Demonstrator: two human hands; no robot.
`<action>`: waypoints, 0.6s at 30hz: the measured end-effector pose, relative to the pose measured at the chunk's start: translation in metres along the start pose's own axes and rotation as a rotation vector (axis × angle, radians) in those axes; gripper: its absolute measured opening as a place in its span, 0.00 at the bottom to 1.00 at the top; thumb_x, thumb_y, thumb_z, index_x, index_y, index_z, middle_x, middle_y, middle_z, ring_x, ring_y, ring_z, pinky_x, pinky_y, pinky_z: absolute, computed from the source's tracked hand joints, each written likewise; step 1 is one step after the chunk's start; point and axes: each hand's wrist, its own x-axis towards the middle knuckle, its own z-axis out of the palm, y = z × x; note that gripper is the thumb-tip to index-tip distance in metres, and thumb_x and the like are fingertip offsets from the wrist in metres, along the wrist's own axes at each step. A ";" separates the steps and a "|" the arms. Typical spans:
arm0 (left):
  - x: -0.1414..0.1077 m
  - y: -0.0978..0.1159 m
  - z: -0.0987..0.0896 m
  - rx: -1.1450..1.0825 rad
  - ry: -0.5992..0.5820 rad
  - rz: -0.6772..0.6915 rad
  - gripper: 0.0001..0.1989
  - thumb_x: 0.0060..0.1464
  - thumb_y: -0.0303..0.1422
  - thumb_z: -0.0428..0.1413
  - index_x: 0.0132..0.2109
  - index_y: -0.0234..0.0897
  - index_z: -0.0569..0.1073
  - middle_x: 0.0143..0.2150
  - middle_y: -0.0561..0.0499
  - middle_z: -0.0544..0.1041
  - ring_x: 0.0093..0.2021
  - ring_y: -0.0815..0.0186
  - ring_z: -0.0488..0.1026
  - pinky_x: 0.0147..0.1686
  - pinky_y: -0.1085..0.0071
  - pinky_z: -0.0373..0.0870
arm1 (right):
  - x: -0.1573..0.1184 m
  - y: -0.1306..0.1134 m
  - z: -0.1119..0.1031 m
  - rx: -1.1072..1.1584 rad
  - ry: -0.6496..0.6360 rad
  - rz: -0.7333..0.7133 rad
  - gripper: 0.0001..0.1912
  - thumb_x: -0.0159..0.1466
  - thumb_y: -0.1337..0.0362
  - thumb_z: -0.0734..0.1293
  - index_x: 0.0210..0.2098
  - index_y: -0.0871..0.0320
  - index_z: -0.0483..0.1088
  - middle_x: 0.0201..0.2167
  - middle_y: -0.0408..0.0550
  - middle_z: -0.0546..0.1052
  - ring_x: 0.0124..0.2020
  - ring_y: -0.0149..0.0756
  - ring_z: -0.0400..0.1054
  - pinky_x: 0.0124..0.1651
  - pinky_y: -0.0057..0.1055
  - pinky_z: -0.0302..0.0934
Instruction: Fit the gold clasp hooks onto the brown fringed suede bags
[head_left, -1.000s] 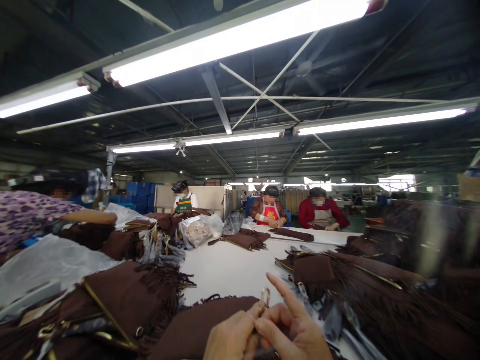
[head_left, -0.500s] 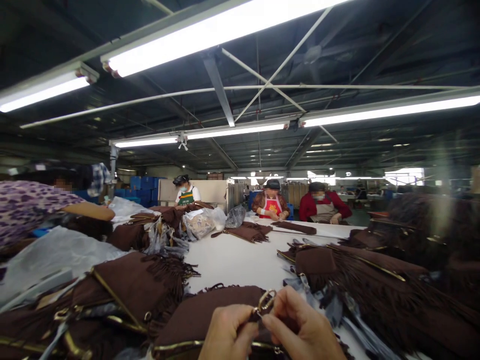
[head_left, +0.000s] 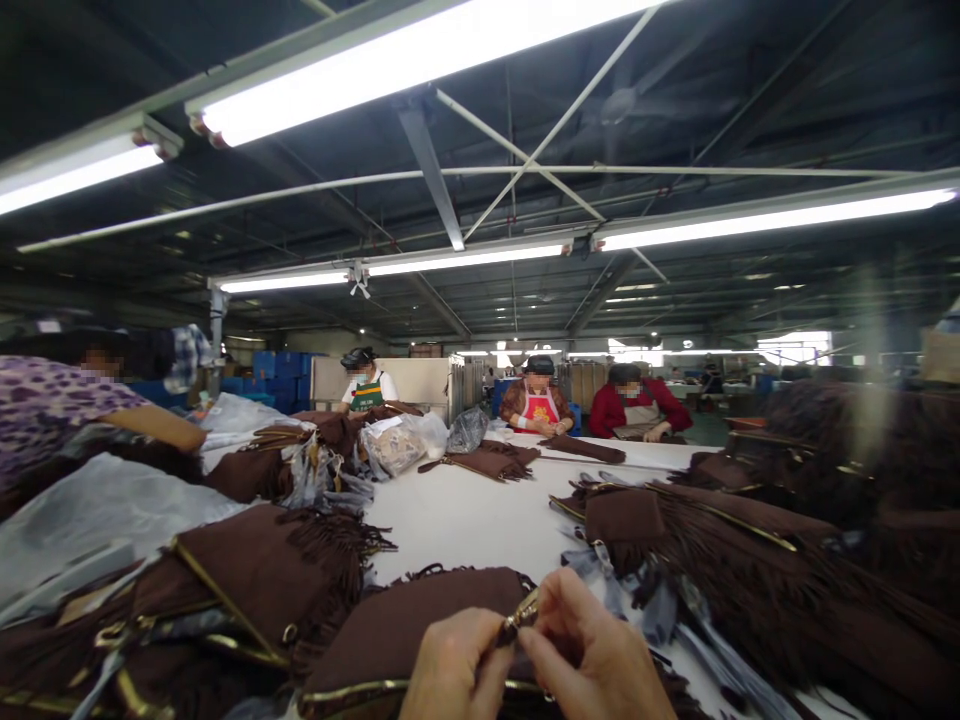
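Close together at the bottom centre, my left hand (head_left: 459,662) and my right hand (head_left: 592,650) both pinch a small gold metal clasp (head_left: 523,610). Its ring end sticks up between my fingertips, and a short dark strap piece seems joined to it, mostly covered by my fingers. Beneath my hands lies a brown fringed bag (head_left: 420,625) with a gold zipper along its near edge. My wrists hide part of the bag.
More brown fringed bags (head_left: 247,570) are heaped at left, and a larger pile (head_left: 720,550) stands at right with grey plastic strips. A clear plastic sheet (head_left: 112,510) lies far left. Across the white table (head_left: 457,520) sit several co-workers; another person (head_left: 67,410) leans in at left.
The gold clasp has turned between my fingers, so its ring shows edge-on rather than as an open loop. Both hands stay in nearly the same spot, and the view has shifted slightly.
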 end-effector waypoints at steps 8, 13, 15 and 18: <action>-0.005 -0.004 0.008 -0.095 -0.052 0.073 0.10 0.53 0.26 0.50 0.36 0.38 0.77 0.33 0.48 0.78 0.33 0.64 0.71 0.36 0.72 0.63 | 0.002 0.003 -0.002 0.035 -0.135 0.004 0.04 0.59 0.69 0.61 0.32 0.55 0.67 0.22 0.37 0.72 0.24 0.31 0.69 0.29 0.23 0.59; -0.005 0.002 0.002 -0.461 -0.120 -0.126 0.12 0.53 0.36 0.52 0.31 0.34 0.76 0.29 0.52 0.75 0.32 0.65 0.69 0.34 0.73 0.63 | 0.003 -0.006 -0.004 -0.062 -0.219 0.049 0.07 0.55 0.74 0.61 0.27 0.55 0.64 0.18 0.35 0.70 0.22 0.28 0.65 0.27 0.22 0.54; -0.004 0.003 -0.001 -0.460 -0.090 -0.186 0.16 0.55 0.39 0.50 0.27 0.34 0.72 0.24 0.53 0.69 0.29 0.67 0.66 0.32 0.73 0.62 | 0.002 -0.009 0.000 -0.064 -0.236 0.070 0.08 0.55 0.75 0.62 0.27 0.55 0.63 0.18 0.35 0.70 0.22 0.28 0.65 0.26 0.21 0.53; -0.006 0.000 -0.005 -0.304 -0.042 -0.192 0.14 0.56 0.35 0.50 0.24 0.35 0.67 0.23 0.55 0.65 0.27 0.69 0.63 0.28 0.74 0.57 | 0.001 -0.006 0.010 -0.045 -0.244 0.070 0.09 0.55 0.77 0.61 0.27 0.55 0.62 0.18 0.34 0.68 0.21 0.28 0.64 0.26 0.22 0.52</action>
